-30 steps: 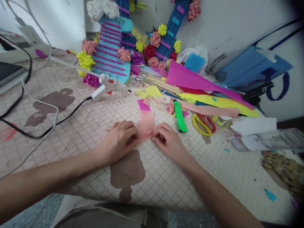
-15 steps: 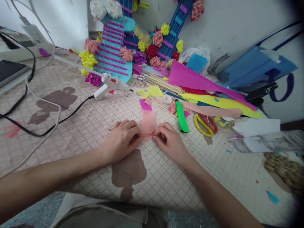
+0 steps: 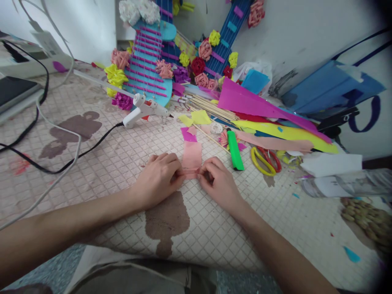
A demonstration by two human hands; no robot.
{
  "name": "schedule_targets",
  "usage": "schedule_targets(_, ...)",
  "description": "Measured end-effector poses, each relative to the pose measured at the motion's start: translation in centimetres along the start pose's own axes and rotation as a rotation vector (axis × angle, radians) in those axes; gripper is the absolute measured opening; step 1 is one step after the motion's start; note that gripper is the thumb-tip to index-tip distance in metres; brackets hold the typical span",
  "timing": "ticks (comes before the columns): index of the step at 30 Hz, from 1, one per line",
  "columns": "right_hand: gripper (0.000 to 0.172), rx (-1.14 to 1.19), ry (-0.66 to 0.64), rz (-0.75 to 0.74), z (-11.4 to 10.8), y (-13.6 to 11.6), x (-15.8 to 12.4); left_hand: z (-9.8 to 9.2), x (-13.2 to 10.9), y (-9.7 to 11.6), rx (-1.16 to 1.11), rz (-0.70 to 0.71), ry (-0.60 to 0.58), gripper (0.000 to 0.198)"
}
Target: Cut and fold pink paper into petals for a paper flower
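Note:
A pink strip of crepe paper (image 3: 192,154) lies flat on the quilted table cover, its near edge folded over into a narrow band. My left hand (image 3: 161,173) pinches the left end of that fold, fingers curled and knuckles up. At the right end, my right hand (image 3: 218,179) pinches the same fold between thumb and fingertips. Just beyond the strip lie a magenta paper scrap (image 3: 188,134) and yellow paper pieces (image 3: 200,117). To the right of my right hand rests a green-handled cutter (image 3: 234,151).
A white glue gun (image 3: 143,109) with a black cord lies at the left. Yellow-handled scissors (image 3: 262,162) and red ones lie on the right. Wooden sticks (image 3: 211,107) and coloured paper sheets (image 3: 260,104) spread across the back, near a blue flowered craft piece (image 3: 147,61).
The folded near edge of the pink paper now looks flatter and straighter between my fingers. Both hands keep their grip in nearly the same place; the view has shifted slightly.

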State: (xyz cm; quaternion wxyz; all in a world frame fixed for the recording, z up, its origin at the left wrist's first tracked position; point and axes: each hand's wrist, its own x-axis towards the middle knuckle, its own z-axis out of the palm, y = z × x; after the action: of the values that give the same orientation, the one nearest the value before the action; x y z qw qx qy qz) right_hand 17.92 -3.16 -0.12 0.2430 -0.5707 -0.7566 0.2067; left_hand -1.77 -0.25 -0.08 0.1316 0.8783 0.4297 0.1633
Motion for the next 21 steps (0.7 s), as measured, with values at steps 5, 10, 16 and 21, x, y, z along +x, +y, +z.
schedule_targets(5, 0.01, -0.011, 0.004, 0.01, 0.08, -0.07, 0.0, 0.05, 0.18, -0.09, 0.006, -0.004, -0.008, 0.008)
schedule_targets(10, 0.011, -0.019, 0.01, 0.004, 0.09, -0.17, -0.04, -0.02, 0.12, -0.06, -0.016, -0.001, -0.001, 0.008)
schedule_targets(16, 0.011, 0.027, 0.012, 0.001, -0.05, 0.08, 0.01, 0.07, 0.07, -0.3, -0.116, 0.036, 0.012, 0.005)
schedule_targets(21, 0.008, 0.002, -0.006, -0.007, 0.09, 0.01, 0.04, 0.15, 0.16, -0.35, -0.107, 0.047, -0.008, 0.009)
